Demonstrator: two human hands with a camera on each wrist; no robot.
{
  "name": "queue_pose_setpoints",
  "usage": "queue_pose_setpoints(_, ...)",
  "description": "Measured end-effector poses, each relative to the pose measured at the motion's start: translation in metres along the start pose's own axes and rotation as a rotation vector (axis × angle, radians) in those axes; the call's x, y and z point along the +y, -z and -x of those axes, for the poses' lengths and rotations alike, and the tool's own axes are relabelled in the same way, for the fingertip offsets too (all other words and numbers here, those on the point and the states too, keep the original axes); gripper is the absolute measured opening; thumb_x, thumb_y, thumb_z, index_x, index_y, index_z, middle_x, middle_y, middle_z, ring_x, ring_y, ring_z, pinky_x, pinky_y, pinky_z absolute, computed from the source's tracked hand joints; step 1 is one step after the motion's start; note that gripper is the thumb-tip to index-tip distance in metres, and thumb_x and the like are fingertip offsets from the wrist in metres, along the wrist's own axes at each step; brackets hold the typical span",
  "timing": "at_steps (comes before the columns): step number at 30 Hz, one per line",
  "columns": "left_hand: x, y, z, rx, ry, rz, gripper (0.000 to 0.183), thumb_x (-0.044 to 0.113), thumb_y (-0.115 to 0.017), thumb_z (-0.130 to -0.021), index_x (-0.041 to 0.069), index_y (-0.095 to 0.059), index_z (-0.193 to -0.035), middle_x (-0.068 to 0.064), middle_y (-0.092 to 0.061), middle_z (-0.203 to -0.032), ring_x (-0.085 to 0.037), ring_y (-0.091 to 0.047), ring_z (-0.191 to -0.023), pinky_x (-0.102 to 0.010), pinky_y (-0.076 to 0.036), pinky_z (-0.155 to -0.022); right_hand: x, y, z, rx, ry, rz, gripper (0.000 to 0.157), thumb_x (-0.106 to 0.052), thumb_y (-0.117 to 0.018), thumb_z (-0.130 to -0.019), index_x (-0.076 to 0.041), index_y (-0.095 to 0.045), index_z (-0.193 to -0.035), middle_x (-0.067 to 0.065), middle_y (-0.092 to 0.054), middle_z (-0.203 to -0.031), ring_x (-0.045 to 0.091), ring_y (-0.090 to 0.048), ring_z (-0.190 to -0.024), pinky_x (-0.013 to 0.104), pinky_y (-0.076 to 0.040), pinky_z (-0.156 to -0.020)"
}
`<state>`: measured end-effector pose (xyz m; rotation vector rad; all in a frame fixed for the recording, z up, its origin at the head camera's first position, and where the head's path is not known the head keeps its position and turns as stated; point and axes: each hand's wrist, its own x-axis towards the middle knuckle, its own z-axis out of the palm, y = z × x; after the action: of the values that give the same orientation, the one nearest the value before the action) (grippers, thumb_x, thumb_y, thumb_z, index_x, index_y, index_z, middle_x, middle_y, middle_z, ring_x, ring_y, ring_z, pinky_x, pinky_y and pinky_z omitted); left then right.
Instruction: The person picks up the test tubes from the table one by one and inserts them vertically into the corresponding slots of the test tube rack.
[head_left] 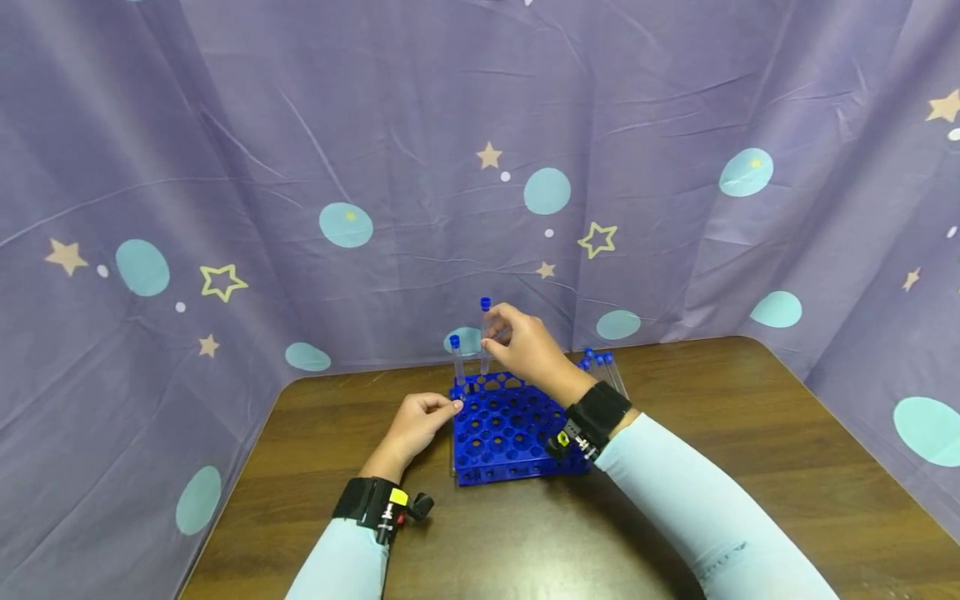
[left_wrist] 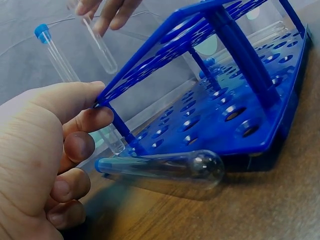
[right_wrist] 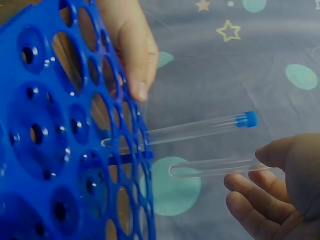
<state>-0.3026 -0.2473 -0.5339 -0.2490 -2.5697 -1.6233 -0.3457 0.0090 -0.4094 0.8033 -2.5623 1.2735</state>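
My right hand [head_left: 531, 348] pinches a clear blue-capped test tube [head_left: 485, 321] between thumb and fingers. It hangs upright above the far left part of a blue test tube rack [head_left: 517, 475], its rounded bottom over the top plate. Another capped test tube [head_left: 458, 362] stands in the rack's far left corner, leaning slightly. At the rack's left edge, my left hand [head_left: 415, 422] grips the top plate's corner between thumb and index finger; its other fingers [left_wrist: 70, 185] curl below. The right wrist view shows the held tube's rounded end [right_wrist: 185, 169] beside the standing tube [right_wrist: 200, 131].
Several more blue-capped tubes [head_left: 604, 360] lean beyond the rack's right side, partly behind my right forearm. One loose tube [left_wrist: 165, 167] lies on the wooden table [left_wrist: 240, 210] alongside the rack. A purple patterned curtain [head_left: 420, 167] hangs behind the table.
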Motion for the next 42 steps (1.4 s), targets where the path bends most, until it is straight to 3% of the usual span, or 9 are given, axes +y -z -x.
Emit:
queue_pose_setpoints(9,0.002,-0.002,-0.001,0.008,-0.011,0.016,0.023,0.02,-0.084,-0.104,0.003,-0.087,-0.09,-0.014,-0.084,-0.096,-0.01,-0.069,-0.087,-0.024,-0.053,-0.085,0.009,-0.014,-0.002,-0.035,-0.009,0.064,0.044,-0.017,-0.082,-0.107,-0.009,-0.065,-0.147,0.008,-0.081,-0.117,0.026,-0.082,-0.103,0.038,-0.066,-0.083)
queue_pose_setpoints(16,0.002,0.0,0.0,0.006,0.001,0.007,0.025,0.023,-0.084,-0.104,0.003,-0.087,-0.089,-0.012,-0.084,-0.095,-0.009,-0.068,-0.086,-0.025,-0.053,-0.083,0.014,-0.023,-0.003,-0.072,-0.014,0.112,0.04,-0.018,-0.083,-0.106,-0.009,-0.068,-0.142,0.006,-0.081,-0.112,0.016,-0.077,-0.084,0.033,-0.063,-0.073)
queue_pose_setpoints(22,0.001,0.0,0.0,-0.003,0.011,0.002,0.024,0.023,-0.083,-0.104,0.004,-0.087,-0.091,-0.008,-0.084,-0.094,-0.008,-0.068,-0.086,-0.025,-0.053,-0.083,0.018,-0.026,-0.001,-0.115,-0.027,0.114,0.04,-0.017,-0.083,-0.106,-0.006,-0.068,-0.141,0.005,-0.082,-0.109,0.018,-0.08,-0.088,0.037,-0.066,-0.08)
queue_pose_setpoints(28,0.0,-0.001,-0.001,-0.002,-0.003,0.018,0.024,0.022,-0.083,-0.104,0.003,-0.087,-0.091,-0.011,-0.083,-0.095,-0.01,-0.068,-0.086,-0.025,-0.052,-0.083,0.02,-0.028,0.0,-0.13,-0.028,0.138,0.027,-0.014,-0.083,-0.105,-0.008,-0.068,-0.127,0.005,-0.082,-0.106,0.016,-0.078,-0.083,0.034,-0.064,-0.075)
queue_pose_setpoints(34,-0.001,-0.001,-0.001,0.003,-0.004,0.027,0.024,0.022,-0.084,-0.104,0.002,-0.086,-0.091,-0.014,-0.083,-0.096,-0.011,-0.068,-0.086,-0.025,-0.052,-0.083,0.021,-0.032,0.0,-0.161,-0.02,0.187,0.037,-0.015,-0.083,-0.105,-0.007,-0.066,-0.137,0.005,-0.084,-0.106,0.013,-0.076,-0.081,0.031,-0.062,-0.072)
queue_pose_setpoints(42,0.0,-0.002,-0.001,0.006,-0.003,0.022,0.024,0.022,-0.084,-0.104,0.002,-0.087,-0.091,-0.013,-0.084,-0.096,-0.01,-0.067,-0.086,-0.025,-0.052,-0.083,0.02,-0.032,-0.001,-0.179,0.008,0.237,0.019,-0.016,-0.083,-0.106,-0.01,-0.068,-0.118,0.004,-0.083,-0.102,0.015,-0.075,-0.082,0.033,-0.062,-0.075)
